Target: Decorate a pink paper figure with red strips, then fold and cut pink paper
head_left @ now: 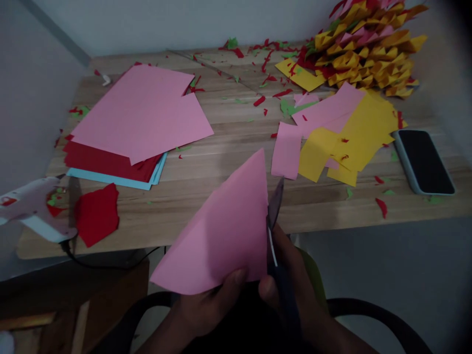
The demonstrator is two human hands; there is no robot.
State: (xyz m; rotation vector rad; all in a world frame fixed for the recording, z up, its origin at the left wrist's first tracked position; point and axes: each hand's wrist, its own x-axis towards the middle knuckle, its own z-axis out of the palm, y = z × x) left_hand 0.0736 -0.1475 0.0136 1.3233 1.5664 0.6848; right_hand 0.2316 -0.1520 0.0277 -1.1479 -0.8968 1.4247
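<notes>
A folded pink sheet (224,226) is held over the table's front edge, its tip pointing up. My left hand (210,305) is closed on its lower edge, with the thumb on top and the other fingers hidden beneath. My right hand (291,280) grips dark-handled scissors (283,290) along the sheet's right edge. The scissor blades are parted and point up, with the paper's edge at them. Beyond the blades lies a small pink piece (286,150) on the table.
Large pink sheets (143,108) lie over red and blue ones at the left. A glue gun (37,206) and red paper (97,215) are nearer. Yellow sheets (368,130), a phone (424,161) and a folded-paper model (368,49) stand or lie at right.
</notes>
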